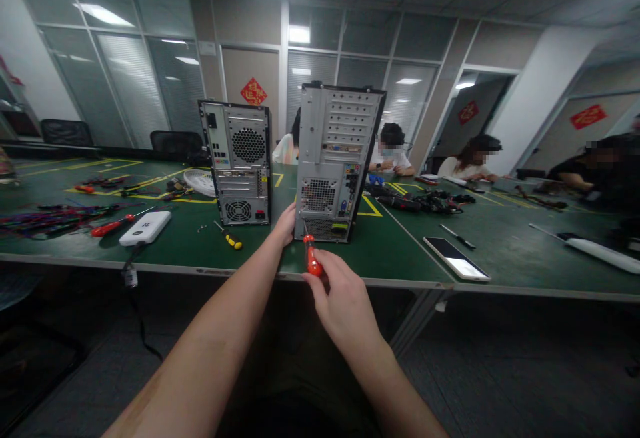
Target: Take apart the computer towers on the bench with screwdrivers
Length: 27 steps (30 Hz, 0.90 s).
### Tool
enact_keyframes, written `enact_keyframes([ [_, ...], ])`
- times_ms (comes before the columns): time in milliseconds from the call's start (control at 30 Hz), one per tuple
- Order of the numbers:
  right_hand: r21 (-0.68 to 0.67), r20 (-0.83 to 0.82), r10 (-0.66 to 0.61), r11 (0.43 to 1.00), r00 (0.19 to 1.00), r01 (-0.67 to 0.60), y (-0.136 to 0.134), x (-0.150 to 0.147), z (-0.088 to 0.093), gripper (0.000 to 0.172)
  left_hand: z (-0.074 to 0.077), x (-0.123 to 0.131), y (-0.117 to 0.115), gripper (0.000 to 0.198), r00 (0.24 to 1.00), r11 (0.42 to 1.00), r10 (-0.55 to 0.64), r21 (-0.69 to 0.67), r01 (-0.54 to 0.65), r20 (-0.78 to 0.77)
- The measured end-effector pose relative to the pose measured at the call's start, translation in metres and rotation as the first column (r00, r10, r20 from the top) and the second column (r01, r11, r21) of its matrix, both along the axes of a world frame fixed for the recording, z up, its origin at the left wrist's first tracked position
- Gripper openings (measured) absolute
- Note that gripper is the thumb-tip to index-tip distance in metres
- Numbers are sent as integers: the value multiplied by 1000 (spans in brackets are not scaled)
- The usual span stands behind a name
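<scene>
A silver computer tower [333, 158] stands upright on the green table [400, 258], its back panel facing me. My left hand [286, 223] rests against its lower left edge, fingers curled on the case. My right hand [336, 295] pinches a red-handled screwdriver [313, 258], whose tip points up at the tower's bottom left corner. A second, smaller tower [240, 161] stands just to the left.
On the table lie a yellow-handled screwdriver [230, 238], a red screwdriver [113, 225], a white box [146, 227], a phone [456, 257], a white fan [200, 181] and cable piles [430, 201]. Several people sit working at the far side. The table edge is close to me.
</scene>
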State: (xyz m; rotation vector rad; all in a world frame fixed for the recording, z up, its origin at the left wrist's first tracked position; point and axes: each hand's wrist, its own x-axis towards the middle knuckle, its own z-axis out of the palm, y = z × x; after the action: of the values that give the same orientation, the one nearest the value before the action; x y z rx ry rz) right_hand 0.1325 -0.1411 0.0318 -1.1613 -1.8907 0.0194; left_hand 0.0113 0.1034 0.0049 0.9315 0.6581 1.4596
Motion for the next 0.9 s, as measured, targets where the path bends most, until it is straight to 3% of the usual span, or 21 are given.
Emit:
enact_keyframes([
  [133,18,-13,4,1000,1000,-4,2,0,-1,37,2,0,-2,39,1000,1000,6,-17,-6,-2],
  [333,68,221,-20,998,975,5,2,7,-2,51,3,0,-3,33,1000,1000,18,-18,-18,1],
  [633,-44,7,-24,999,1000,25,0,0,3,35,4,0,-3,33,1000,999,25,-33,-25,-13],
  [833,38,234,-33,999,972,24,2,6,2,46,2,0,-2,33,1000,1000,22,-13,-22,-3],
  [900,34,213,-36,999,976,30,1,6,2,45,1,0,0,34,1000,1000,17,-2,-17,0],
])
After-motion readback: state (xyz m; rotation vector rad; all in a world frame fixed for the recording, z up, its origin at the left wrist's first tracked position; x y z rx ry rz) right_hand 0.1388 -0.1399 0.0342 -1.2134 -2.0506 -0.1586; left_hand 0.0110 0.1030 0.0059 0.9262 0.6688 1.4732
